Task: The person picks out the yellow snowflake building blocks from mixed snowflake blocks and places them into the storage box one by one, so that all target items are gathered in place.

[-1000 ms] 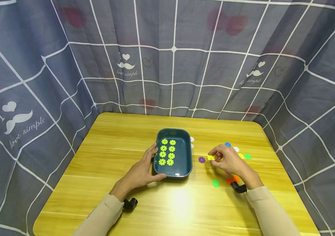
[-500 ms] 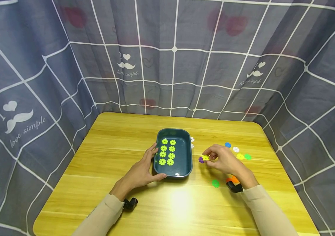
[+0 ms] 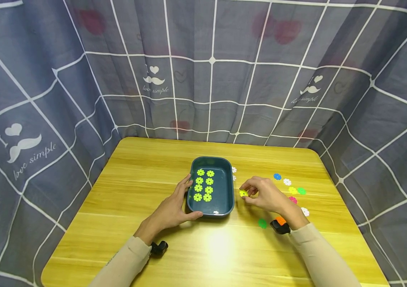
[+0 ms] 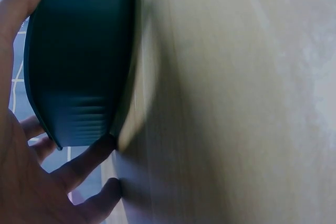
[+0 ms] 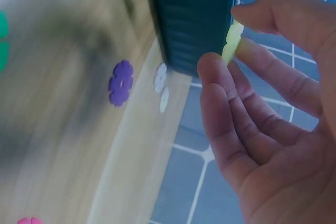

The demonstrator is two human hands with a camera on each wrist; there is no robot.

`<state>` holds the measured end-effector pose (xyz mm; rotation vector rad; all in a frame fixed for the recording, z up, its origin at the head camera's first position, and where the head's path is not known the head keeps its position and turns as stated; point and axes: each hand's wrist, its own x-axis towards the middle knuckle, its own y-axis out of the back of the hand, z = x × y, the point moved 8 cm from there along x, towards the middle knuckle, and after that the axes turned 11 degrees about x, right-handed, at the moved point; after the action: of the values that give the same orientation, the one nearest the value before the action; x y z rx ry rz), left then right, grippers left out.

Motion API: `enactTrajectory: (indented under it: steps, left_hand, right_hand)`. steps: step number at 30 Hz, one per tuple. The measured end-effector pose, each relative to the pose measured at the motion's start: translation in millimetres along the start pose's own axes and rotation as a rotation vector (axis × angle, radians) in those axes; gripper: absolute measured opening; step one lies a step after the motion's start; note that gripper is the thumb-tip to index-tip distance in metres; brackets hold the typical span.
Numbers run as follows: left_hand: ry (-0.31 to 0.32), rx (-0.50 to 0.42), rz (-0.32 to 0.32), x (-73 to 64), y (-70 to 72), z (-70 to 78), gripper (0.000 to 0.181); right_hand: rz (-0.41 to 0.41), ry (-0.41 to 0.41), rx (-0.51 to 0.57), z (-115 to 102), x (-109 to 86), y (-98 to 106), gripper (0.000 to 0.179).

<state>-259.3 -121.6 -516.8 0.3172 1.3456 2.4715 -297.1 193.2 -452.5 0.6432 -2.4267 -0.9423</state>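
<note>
A dark teal plastic tray stands mid-table, with several yellow-green snowflake discs in two columns along its left side. My left hand holds its near left corner, thumb at the near end and fingers on the left side; in the left wrist view, that hand spans the tray's wall. Just right of the tray, my right hand pinches a yellow snowflake disc between thumb and fingers. Edge-on, this disc shows at the fingertips in the right wrist view.
Loose discs lie to the right: blue, white, yellow, pink, orange and green. A purple disc shows in the right wrist view. Two white discs lie beside the tray's right wall.
My right hand has moved left toward the tray, carrying the yellow disc past the purple one. Pink and white discs behind it have come into view. The left hand and tray have stayed put.
</note>
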Motion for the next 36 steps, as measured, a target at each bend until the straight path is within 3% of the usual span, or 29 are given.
enactTrajectory:
  steps: [11, 21, 36]
  left_hand:
    - [-0.007, -0.001, 0.010, -0.9, 0.8, 0.7, 0.136]
    - [0.002, -0.006, 0.014, -1.7, 0.6, 1.2, 0.138]
    - [0.003, -0.002, 0.008, -1.0, 1.1, 0.9, 0.140]
  right_hand:
    - [-0.063, -0.009, 0.005, -13.2, 8.7, -11.9, 0.026]
    - [-0.056, 0.075, -0.019, -29.1, 12.9, -18.4, 0.025]
    - [-0.116, 0.089, -0.050, -43.9, 23.5, -27.9, 0.026]
